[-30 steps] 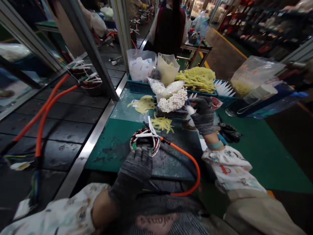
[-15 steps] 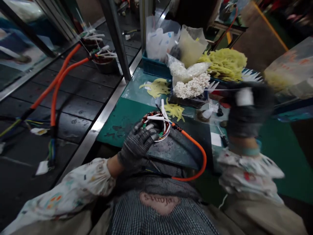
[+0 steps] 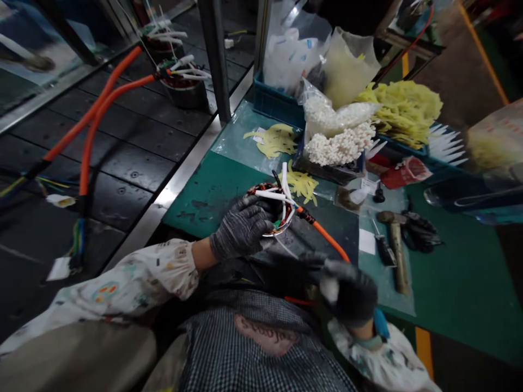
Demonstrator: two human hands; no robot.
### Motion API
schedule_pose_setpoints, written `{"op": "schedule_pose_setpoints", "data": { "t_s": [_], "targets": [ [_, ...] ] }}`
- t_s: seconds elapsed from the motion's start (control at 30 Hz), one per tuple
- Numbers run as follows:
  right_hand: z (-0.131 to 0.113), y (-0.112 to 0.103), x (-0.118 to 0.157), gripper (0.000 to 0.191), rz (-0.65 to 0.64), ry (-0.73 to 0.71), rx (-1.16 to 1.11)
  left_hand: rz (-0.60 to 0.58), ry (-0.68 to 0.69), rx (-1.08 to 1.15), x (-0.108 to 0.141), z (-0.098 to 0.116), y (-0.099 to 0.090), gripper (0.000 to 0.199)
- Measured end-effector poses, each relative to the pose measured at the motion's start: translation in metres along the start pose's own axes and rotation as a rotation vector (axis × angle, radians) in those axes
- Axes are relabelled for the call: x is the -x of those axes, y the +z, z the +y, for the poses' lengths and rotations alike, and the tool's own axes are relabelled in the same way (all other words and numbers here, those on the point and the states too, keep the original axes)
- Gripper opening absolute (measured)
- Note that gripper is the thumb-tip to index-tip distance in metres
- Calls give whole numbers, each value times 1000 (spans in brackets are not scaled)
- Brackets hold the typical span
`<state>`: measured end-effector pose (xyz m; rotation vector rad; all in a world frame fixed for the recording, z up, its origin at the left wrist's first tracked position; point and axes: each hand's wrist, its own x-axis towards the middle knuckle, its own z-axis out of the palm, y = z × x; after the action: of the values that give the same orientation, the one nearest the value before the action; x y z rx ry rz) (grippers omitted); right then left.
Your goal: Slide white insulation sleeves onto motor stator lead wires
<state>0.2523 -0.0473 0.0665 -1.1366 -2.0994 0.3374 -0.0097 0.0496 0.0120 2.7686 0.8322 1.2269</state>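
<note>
A round motor stator [image 3: 291,219] with copper windings and white sleeves lies on the green bench. An orange-sheathed cable [image 3: 330,240] leads off its right side. My left hand [image 3: 242,227], in a dark grey glove, is closed over the stator's left edge, fingertips over the winding. From the stator's near rim a thin white cord [image 3: 287,249] runs down to the right. My right hand [image 3: 349,291], gloved and smeared by motion, is low in front of me, closed at the cord's end. Its fingertips are too blurred to show the grip itself.
Yellow sleeves [image 3: 302,182] lie behind the stator. Farther back are a blue bin [image 3: 274,103] and bags of small white pieces [image 3: 341,144]. A hammer [image 3: 395,253] and a black-handled tool [image 3: 384,250] lie at right. Wired stators [image 3: 186,90] stand on the left conveyor.
My right hand has swung from the far right down and inward, close to my apron. My left hand stays on the stator. The whole view has shifted slightly.
</note>
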Motion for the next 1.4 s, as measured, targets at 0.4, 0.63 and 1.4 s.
{"op": "schedule_pose_setpoints", "data": {
  "t_s": [0.4,0.63,1.4],
  "targets": [
    [27,43,-73,30,-104,2,393,168,-15,137,0,5,10,13],
    [24,41,-93,24,-102,232,-72,121,-12,161,-3,1,7,16],
    [33,27,-90,12,-194,378,-511,80,-13,123,-17,0,-7,38]
  ]
}}
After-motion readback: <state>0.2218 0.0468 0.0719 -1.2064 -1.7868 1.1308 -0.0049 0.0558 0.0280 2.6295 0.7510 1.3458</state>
